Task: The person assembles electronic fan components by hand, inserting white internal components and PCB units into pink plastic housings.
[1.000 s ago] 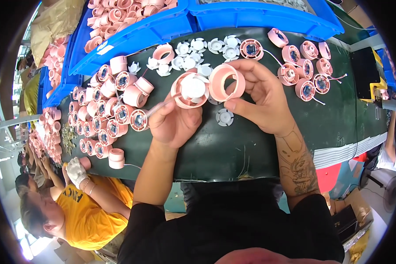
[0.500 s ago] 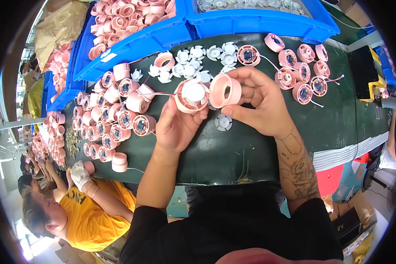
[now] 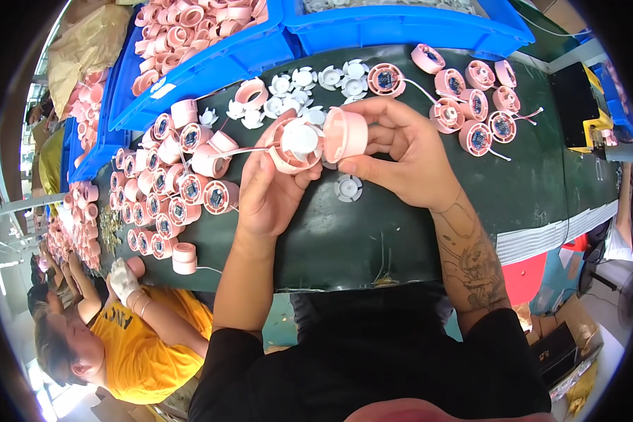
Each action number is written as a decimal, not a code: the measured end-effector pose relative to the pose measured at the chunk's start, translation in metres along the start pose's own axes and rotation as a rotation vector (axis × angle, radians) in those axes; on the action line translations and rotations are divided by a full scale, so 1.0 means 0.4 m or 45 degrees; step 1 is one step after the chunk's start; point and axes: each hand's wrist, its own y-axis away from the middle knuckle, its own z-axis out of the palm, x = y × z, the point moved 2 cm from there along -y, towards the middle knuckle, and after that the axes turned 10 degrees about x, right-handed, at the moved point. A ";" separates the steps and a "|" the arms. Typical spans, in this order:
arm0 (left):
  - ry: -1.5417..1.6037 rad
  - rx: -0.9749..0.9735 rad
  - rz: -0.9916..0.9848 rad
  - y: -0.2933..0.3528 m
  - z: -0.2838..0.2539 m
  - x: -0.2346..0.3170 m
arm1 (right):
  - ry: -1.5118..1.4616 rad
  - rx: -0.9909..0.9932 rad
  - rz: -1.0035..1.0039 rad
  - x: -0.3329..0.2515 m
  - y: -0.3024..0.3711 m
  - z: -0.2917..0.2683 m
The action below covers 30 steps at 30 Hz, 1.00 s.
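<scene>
While the left hand [image 3: 267, 197] is cradling a pink housing [image 3: 286, 160] that is carrying a white fan impeller [image 3: 300, 138], thumb at its side and fingers curled beneath, the right hand [image 3: 399, 158] is pinching a pink ring [image 3: 349, 133] between thumb and fingers, just right of the housing. Both parts are hovering over the dark green tabletop [image 3: 330, 243], near loose white impellers [image 3: 303, 77]

pink ring [image 3: 349, 133] looks like smooth matt plastic, white fan [image 3: 302, 138] same deal, blue bin [image 3: 408, 35] glossier plastic, tabletop [image 3: 330, 246] smooth-ish, scuffed.
</scene>
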 end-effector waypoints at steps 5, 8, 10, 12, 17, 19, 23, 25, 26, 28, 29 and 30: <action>-0.814 0.092 0.199 -0.009 -0.047 -0.062 | 0.305 0.060 -0.070 -0.001 0.024 -0.020; -0.829 0.111 0.313 0.029 -0.027 0.026 | 0.296 0.037 -0.356 0.031 0.005 0.048; -1.034 0.008 0.382 0.044 -0.024 0.044 | 0.424 0.006 -0.488 0.032 0.015 0.043; -1.108 0.021 0.315 0.058 -0.031 0.012 | 0.340 -0.090 -0.334 0.018 0.040 0.007; -1.318 0.254 0.428 0.244 -0.011 0.079 | 0.685 -0.263 -0.594 0.050 0.081 0.062; -1.527 0.273 0.376 0.337 -0.051 0.147 | 0.766 -0.165 -0.731 0.069 0.077 0.079; -2.116 0.699 0.790 0.419 -0.243 0.202 | 0.977 0.103 -0.641 -0.006 0.036 -0.009; -2.496 0.647 1.061 0.385 -0.248 0.203 | 0.945 0.388 -0.761 -0.037 0.011 -0.080; -2.443 0.585 1.198 0.360 -0.276 0.209 | 0.878 0.549 -0.771 -0.073 0.000 -0.104; -2.737 0.657 1.443 0.348 -0.283 0.222 | 0.937 0.733 -0.636 -0.112 -0.031 -0.151; -2.760 0.717 1.415 0.346 -0.273 0.229 | 0.995 0.657 -0.577 -0.107 -0.059 -0.175; -2.745 0.778 1.500 0.345 -0.238 0.221 | 1.217 0.503 -0.696 -0.102 -0.074 -0.168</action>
